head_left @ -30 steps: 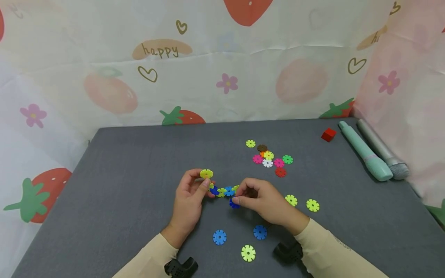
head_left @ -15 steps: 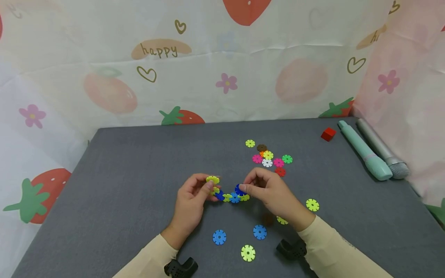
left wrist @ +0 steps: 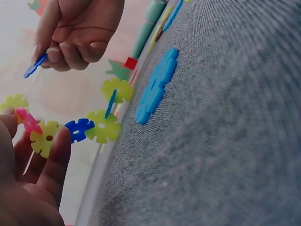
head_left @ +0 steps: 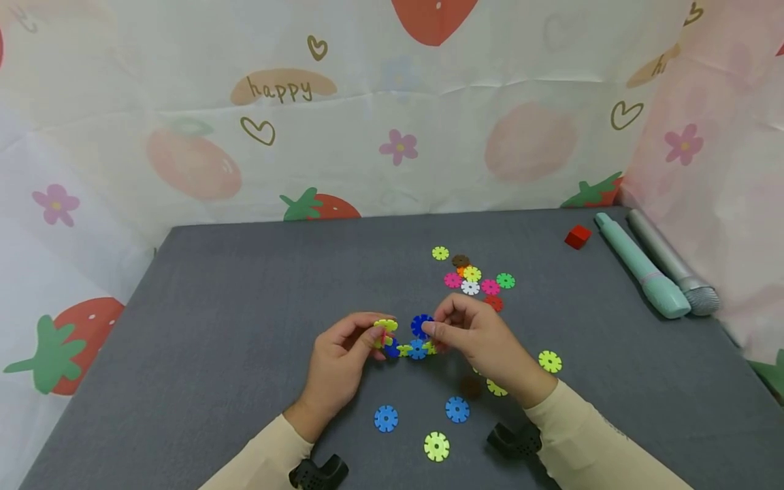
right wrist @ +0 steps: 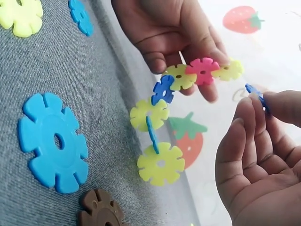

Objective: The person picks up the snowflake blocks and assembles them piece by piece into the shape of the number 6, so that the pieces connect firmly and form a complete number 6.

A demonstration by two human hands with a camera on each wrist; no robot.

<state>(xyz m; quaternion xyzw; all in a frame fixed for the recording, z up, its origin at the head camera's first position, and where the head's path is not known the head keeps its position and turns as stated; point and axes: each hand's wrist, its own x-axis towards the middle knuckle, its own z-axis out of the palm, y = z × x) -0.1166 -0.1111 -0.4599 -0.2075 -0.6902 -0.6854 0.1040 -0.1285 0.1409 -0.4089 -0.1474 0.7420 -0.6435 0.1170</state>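
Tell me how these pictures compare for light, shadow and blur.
Head view: even light, with a soft shadow on the table below the right hand; left wrist view: noticeably dimmer, the backdrop's print blurred; right wrist view: brighter, backdrop nearly washed-out white, its print soft, while the linked discs look fairly clear.

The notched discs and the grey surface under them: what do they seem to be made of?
The notched discs look like smooth plastic, probably moulded: each is one even colour with crisp slots, and the large light blue disc in the right wrist view shows a slight sheen and a faint ring round its hole. The grey surface looks like matte cloth, with fine threadlike ridges.
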